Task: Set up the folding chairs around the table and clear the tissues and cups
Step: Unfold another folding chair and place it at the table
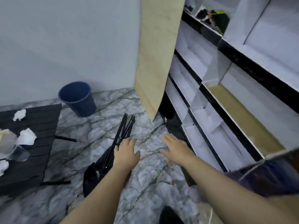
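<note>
Folding chair (113, 152) lay collapsed under left hand (126, 152); both hands spread, empty; right hand (176, 151) beside; likely light, stiff; grab frame tubes.

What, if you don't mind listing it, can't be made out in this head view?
- Folded chair: its middle is hidden behind the left hand; contact cannot be told.
- Table: cut off by the left edge, so the count of tissues and cups is unknown.
- Cup: blurred, contents unclear.
- Bin: inside too dark to see.
- Top shelf items: blurred.
</note>
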### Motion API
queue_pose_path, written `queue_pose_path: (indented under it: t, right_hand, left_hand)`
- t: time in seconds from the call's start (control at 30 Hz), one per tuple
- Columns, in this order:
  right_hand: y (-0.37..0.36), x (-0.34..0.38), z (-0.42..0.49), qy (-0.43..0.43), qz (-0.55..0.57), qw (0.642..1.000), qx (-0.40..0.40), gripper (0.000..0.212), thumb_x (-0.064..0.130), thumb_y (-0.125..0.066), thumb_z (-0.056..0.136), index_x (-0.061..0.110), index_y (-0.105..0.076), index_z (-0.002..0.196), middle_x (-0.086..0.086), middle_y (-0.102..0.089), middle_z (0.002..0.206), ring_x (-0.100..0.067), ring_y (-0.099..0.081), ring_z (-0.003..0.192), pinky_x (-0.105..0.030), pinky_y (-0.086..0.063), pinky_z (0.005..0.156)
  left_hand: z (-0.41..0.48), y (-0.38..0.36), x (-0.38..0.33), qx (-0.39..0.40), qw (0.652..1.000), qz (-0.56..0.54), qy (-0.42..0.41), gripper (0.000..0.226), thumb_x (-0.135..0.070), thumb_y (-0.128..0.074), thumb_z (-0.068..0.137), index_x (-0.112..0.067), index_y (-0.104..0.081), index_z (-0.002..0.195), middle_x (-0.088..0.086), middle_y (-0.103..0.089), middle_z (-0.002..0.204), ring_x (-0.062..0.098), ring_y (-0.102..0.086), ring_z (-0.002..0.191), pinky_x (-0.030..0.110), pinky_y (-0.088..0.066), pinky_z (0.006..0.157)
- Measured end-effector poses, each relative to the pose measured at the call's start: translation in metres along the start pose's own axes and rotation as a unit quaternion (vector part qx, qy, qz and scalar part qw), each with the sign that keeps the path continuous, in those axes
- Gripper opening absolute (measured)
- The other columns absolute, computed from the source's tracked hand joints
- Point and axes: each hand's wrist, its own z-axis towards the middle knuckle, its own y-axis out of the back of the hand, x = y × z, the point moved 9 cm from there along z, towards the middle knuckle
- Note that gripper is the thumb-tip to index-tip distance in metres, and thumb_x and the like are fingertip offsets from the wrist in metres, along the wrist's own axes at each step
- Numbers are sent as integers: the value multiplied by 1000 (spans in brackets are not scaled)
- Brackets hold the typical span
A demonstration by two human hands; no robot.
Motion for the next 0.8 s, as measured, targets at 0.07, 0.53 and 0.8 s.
queue_pose_path:
  t: [0.07, 0.53, 0.8]
  right_hand:
    - [17, 17, 44, 49, -28, 998, 17, 60, 43, -40, 96, 24, -17, 148, 2, -12, 159, -19, -13, 145, -42, -21, 115]
    - [-39, 288, 223, 428, -181, 868, 175, 60, 43, -38, 96, 29, -12, 148, 4, -5, 160, -15, -5, 147, -41, -15, 119]
    - [-112, 382, 234, 592, -291, 712, 240, 81, 71, -5, 77, 32, -8, 148, 9, -3, 159, -11, 0, 147, -37, -13, 118]
  left_hand:
    - [17, 14, 19, -26, 998, -23, 51, 56, -37, -45, 89, -25, -26, 141, 1, -27, 151, 23, -28, 137, 50, -20, 115]
    - [-17, 63, 252, -221, 851, -144, 455, 56, -34, -43, 90, -25, -23, 142, -3, -27, 152, 21, -18, 143, 49, -17, 117]
    - [-77, 25, 295, -324, 669, -202, 638, 59, -37, -43, 91, -26, -19, 144, -4, -26, 152, 18, -15, 144, 49, -14, 117]
